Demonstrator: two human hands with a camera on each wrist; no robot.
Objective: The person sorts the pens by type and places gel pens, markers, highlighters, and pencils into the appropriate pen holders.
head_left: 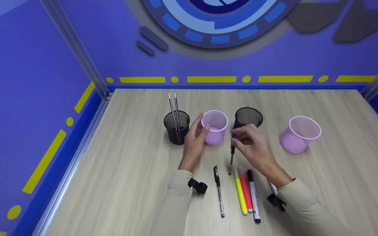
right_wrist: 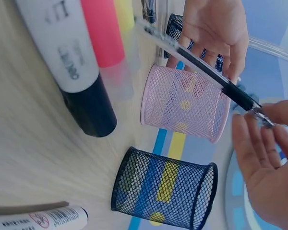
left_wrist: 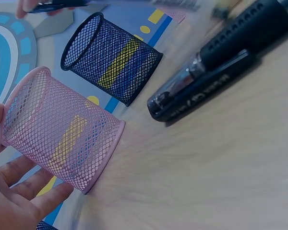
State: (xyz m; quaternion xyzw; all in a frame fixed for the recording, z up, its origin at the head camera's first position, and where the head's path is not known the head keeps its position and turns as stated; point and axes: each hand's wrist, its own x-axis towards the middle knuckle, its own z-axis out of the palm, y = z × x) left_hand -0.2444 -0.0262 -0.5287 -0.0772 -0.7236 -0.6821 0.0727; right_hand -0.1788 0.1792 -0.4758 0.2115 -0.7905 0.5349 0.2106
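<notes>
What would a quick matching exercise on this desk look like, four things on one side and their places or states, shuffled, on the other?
Column one:
1. Pencils
2. Yellow marker
3. Left fingers
4. Right fingers

Column two:
A. Holding a pink cup
B. Standing in a black cup
C. Pinching a pen
D. Lying beside the red marker

Pairs: 1-B, 2-D, 3-A, 4-C.

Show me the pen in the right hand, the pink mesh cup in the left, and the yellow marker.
Clear-barrelled pen (right_wrist: 201, 68): right wrist view, mid-barrel.
Pink mesh cup (left_wrist: 62, 129): left wrist view, outer wall.
Yellow marker (head_left: 240, 193): head view, barrel.
</notes>
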